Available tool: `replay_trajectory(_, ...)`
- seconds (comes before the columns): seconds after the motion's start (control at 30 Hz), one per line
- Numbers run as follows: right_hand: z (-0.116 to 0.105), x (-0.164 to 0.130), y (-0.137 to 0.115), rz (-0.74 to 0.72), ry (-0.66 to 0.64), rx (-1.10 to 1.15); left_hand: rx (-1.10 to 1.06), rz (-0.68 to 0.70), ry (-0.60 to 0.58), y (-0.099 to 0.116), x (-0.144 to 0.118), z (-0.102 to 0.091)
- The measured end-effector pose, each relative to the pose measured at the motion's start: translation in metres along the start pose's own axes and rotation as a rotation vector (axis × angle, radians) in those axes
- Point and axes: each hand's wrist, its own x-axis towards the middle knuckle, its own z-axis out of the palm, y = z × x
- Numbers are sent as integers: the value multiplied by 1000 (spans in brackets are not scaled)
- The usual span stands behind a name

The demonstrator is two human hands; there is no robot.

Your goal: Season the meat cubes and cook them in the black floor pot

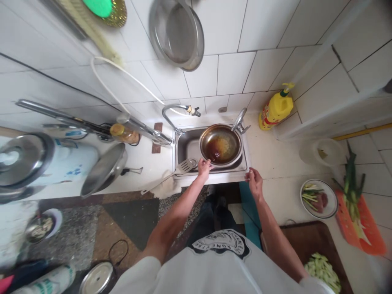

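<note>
A round metal pan (234,151) rests tilted in the sink (187,146), with brownish liquid and a dark red-brown patch inside it. My left hand (204,167) pinches the pan's near rim, fingers closed on it. Beside the sink's front right corner is my right hand (255,183), apart from the pan. Its fingers are curled in, and whatever they may hold is hidden. A slotted spatula (185,166) lies across the sink's front left edge, just left of my left hand. Over the pan's far right rim hangs a chrome faucet (240,118).
On the right stand a yellow bottle (275,109), a bowl of food (319,216), an orange basket (378,239) with leeks, and a cutting board (298,237) with chopped pale-green pieces. A curved tap (168,109) rises behind the sink. A wok (105,169) leans at left.
</note>
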Motion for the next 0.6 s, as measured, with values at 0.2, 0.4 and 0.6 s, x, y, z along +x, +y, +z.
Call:
replay_trajectory(0.2, -39, -75, 57, 148, -51, 14, -19, 2, 63, 17, -15, -10)
replay_trajectory(0.4, -61, -116, 86, 167, -125, 15, -45, 52, 150, 32, -36, -23)
replay_trajectory(0.6, -62, -149, 100, 213, -261, -64, 16, 92, 231, 50, -62, -77)
